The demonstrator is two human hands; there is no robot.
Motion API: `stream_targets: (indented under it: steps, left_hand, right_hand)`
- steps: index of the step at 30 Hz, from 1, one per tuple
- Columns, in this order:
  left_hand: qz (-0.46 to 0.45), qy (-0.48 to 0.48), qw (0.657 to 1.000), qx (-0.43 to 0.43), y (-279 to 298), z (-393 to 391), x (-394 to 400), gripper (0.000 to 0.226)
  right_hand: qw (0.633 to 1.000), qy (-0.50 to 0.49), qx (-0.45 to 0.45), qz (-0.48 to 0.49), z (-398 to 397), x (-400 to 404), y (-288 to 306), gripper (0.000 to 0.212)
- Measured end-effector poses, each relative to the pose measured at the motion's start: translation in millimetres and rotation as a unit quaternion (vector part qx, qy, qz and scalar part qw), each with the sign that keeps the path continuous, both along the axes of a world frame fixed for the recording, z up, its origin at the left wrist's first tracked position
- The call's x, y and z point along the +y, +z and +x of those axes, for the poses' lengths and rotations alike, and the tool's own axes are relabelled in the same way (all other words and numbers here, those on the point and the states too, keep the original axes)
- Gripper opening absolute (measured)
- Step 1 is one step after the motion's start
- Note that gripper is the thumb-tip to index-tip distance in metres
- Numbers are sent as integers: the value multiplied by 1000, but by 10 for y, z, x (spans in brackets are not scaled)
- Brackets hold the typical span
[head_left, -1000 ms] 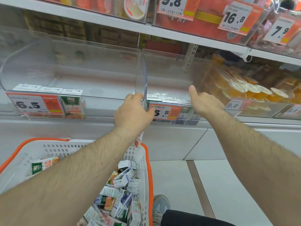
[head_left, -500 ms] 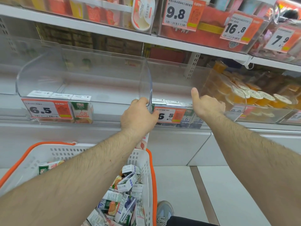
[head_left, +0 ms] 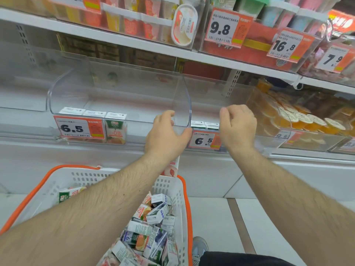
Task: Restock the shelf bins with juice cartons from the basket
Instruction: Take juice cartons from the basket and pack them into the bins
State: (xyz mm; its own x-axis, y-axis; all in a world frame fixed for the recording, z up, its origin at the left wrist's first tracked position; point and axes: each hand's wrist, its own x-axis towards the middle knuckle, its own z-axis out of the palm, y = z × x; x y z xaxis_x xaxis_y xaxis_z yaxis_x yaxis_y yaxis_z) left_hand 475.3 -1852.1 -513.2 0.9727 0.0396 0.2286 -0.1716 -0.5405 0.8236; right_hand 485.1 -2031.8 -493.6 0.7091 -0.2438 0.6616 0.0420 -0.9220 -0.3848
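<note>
I see a clear shelf bin (head_left: 119, 93) holding three upright juice cartons (head_left: 116, 129) at its front left. A second bin (head_left: 221, 89) alongside shows carton tops. The white, orange-rimmed basket (head_left: 169, 187) below holds jumbled cartons (head_left: 151, 231).

Shop, grocery aisle. White shelves (head_left: 221, 61) stacked with packaged goods, clear bins (head_left: 119, 96), orange price tags (head_left: 226, 25) reading 9.8, 16.8, 6.5; orange-rimmed basket (head_left: 57, 181) of cartons (head_left: 151, 227) below.

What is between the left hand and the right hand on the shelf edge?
In the head view, a 6.5 price tag and carton tops above it lie between the left hand and right hand.
</note>
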Motion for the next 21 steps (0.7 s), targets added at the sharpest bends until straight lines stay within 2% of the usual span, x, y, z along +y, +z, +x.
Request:
stream_targets:
  steps: [1, 2, 3, 5, 6, 7, 10, 13, 16, 19, 21]
  left_hand:
    - [-26, 4, 1000, 4, 22, -20, 81, 57]
    - [-51, 9, 999, 11, 41, -39, 175, 54]
    - [-79, 13, 997, 23, 56, -57, 273, 51]
    - [-139, 17, 988, 56, 94, -100, 468, 46]
    - [-166, 19, 983, 76, 118, -122, 558, 43]
    - [-190, 20, 977, 96, 136, -143, 644, 40]
    - [-244, 2, 962, 122, 217, -242, 916, 30]
    - [-266, -51, 950, 158, 317, -341, 1291, 34]
    - [-211, -93, 953, 196, 267, -399, 1812, 36]
    - [-184, -172, 936, 248, 170, -449, 2167, 35]
    - [-156, -205, 935, 244, 127, -453, 2266, 37]
  right_hand:
    - [996, 64, 4, 68, -100, 208, 14, 29]
    - [980, 124, 53, 148, -222, 432, 40, 19]
    - [948, 176, 136, 228, -334, 642, 46, 18]
    - [856, 247, 318, 323, -492, 988, 34, 39]
    - [820, 268, 383, 331, -540, 1125, -1, 48]
    - [799, 287, 415, 326, -584, 1252, -30, 51]
    - [797, 315, 404, 321, -621, 1537, -60, 37]
    - [755, 332, 384, 415, -637, 1672, -13, 32]
    - [716, 333, 358, 498, -650, 1859, 26, 32]
    - [700, 319, 329, 548, -598, 2054, 35, 34]
    - [694, 307, 322, 566, -562, 2187, 34, 30]
